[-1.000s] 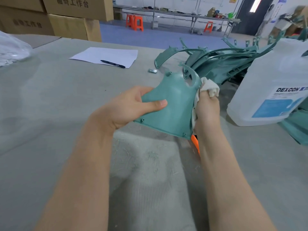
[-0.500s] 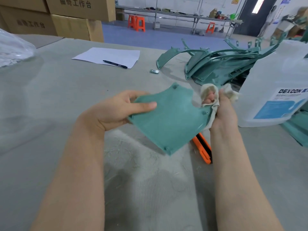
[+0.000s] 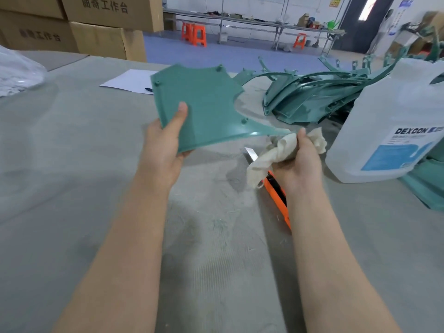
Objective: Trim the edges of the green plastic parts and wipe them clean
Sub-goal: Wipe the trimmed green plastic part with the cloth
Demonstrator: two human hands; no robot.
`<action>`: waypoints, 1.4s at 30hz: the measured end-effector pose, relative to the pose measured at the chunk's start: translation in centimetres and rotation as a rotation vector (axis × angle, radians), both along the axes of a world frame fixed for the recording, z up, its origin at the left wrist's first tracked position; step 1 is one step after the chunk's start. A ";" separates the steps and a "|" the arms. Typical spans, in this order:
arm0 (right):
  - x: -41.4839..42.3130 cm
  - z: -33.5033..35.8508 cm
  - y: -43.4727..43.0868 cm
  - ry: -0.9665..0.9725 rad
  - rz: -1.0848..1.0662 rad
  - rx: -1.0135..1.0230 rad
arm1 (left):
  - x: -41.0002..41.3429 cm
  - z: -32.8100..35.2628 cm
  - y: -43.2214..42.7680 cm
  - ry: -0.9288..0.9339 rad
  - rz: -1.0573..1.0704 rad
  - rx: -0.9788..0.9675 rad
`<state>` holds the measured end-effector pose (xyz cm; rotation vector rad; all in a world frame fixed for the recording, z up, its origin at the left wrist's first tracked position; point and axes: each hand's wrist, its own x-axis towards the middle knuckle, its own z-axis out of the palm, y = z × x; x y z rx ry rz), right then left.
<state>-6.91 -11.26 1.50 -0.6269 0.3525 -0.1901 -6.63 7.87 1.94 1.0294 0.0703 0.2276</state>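
arms come up from the bottom of the frame over the grey table [image 3: 72, 164]. little green bits lie on the table between them. just right of the middle, the right hand [image 3: 300, 159] is curled tight round a crumpled pale cloth [image 3: 276, 152]. under that hand an orange knife [image 3: 278, 198] lies on the table with its shiny blade sticking out.

just left of the middle, the left hand [image 3: 165, 145] holds the green plastic part [image 3: 201, 106] up off the table. the thumb lies on top and the other fingers go under its near left corner. the flat part spreads up and to the right from that hold. its long thin tip comes right up to the cloth. i cannot tell if they touch.

at the right edge stands a big white jug [image 3: 394, 121] with a blue label. in the upper right sits a pile of green parts [image 3: 312, 97]. in the upper middle a white paper [image 3: 129, 81] peeks out from behind the held part. brown boxes [image 3: 96, 25] fill the upper left.
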 end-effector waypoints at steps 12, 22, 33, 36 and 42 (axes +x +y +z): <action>0.6 -0.3 -1.3 -0.172 -0.045 -0.204 | 0.2 -0.5 1.8 -0.032 0.018 -0.062; 0.3 -0.6 -1.7 -0.154 -0.067 -0.349 | 0.3 -0.8 2.5 0.012 -0.072 -0.001; 0.3 -0.8 -1.7 0.089 -0.125 -0.261 | 0.2 -0.6 2.3 -0.058 -0.049 0.058; 0.0 -0.5 -1.5 0.075 -0.019 -0.396 | 0.3 -0.6 2.5 -0.036 0.000 0.053; 0.4 -1.1 -2.2 0.126 -0.072 -0.688 | 0.3 -0.8 3.0 -0.036 -0.039 0.085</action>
